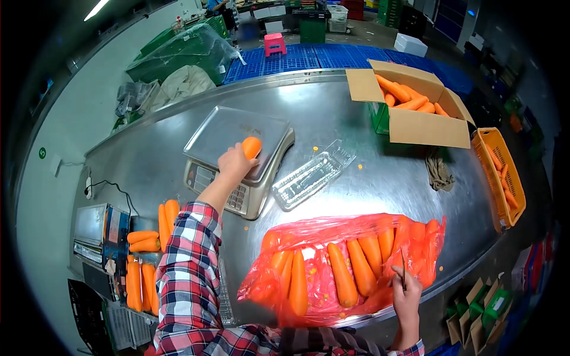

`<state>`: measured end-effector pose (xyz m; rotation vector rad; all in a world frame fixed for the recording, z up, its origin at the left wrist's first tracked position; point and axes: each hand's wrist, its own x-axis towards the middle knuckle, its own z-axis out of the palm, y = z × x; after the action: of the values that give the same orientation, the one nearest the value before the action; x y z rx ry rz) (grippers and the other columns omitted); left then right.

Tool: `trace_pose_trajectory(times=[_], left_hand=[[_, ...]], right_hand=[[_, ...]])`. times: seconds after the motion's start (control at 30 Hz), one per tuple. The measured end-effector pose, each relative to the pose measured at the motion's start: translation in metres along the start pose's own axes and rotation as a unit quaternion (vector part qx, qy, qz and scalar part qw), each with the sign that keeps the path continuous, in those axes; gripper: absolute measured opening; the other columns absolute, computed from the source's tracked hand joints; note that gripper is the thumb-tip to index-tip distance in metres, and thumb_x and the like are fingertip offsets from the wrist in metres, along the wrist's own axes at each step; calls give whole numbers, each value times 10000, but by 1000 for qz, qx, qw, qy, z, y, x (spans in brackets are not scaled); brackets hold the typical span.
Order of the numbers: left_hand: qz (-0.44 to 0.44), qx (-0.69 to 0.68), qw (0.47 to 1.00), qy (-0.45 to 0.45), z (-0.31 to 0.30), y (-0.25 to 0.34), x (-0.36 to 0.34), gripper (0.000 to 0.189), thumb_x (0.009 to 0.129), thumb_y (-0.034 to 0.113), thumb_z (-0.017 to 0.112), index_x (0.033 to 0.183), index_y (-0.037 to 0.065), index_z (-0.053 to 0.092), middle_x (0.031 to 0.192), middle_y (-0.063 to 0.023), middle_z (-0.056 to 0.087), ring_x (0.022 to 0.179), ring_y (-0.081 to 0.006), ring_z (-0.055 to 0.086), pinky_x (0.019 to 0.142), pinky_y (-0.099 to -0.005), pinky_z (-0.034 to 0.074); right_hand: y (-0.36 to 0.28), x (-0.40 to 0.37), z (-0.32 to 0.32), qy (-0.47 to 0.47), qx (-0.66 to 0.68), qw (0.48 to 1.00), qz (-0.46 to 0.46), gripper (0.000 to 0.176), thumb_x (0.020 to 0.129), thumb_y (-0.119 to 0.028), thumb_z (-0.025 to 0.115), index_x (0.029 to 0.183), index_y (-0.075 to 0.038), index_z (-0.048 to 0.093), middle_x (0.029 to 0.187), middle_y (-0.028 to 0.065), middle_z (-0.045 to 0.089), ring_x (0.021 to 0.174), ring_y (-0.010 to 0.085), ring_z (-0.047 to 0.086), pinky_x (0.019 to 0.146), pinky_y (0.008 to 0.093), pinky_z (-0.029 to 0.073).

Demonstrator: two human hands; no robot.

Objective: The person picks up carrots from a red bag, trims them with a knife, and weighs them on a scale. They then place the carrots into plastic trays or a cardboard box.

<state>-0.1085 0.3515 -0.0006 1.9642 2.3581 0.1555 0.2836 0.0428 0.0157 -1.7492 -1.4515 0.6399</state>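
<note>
My left hand is closed around a carrot over the steel pan of a weighing scale. Only one rounded end of that carrot shows; my fingers cover part of it. Down at the right, my right hand grips a small knife with its thin dark blade pointing up. Beside that hand, a red plastic bag lies torn open, with several large carrots inside. A clear plastic tray sits to the right of the scale.
An open cardboard box of carrots stands at the back right, near an orange crate of carrots. A crumpled cloth lies below the box. More carrots rest at the left beside a black device with a cable.
</note>
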Motion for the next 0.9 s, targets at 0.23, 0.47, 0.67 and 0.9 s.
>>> trace_pose_trajectory(times=[0.23, 0.47, 0.67, 0.9], left_hand=[[77, -68, 969, 225, -23, -78, 2, 517, 851, 466, 570, 1100, 13, 580, 1010, -213, 607, 963, -358, 569, 816, -419, 468], [38, -145, 943, 296, -91, -139, -27, 431, 913, 408, 493, 1058, 20, 613, 984, -204, 616, 949, -379, 556, 823, -439, 437], [61, -227, 940, 248, -63, -96, -27, 415, 921, 380, 494, 1050, 2, 606, 1005, -197, 619, 988, -363, 549, 854, -425, 425], [53, -236, 949, 204, -47, -62, 4, 534, 914, 465, 472, 1082, -25, 598, 1055, -224, 615, 1008, -372, 572, 869, -427, 447]], right_hand=[[0, 9, 3, -17, 13, 1000, -7, 209, 885, 16, 492, 1048, 23, 624, 676, 38, 567, 618, 93, 551, 572, 232, 428], [-14, 8, 23, -50, 41, 997, -41, 204, 880, 35, 499, 1039, 24, 627, 668, 36, 566, 610, 89, 543, 571, 224, 421], [-15, 2, 20, -40, 58, 996, -49, 209, 884, 32, 491, 1044, 26, 626, 677, 38, 567, 611, 94, 545, 575, 222, 422], [0, -14, 0, -2, -1, 1000, 15, 193, 869, 46, 515, 1031, 53, 620, 693, 83, 585, 617, 124, 563, 595, 248, 449]])
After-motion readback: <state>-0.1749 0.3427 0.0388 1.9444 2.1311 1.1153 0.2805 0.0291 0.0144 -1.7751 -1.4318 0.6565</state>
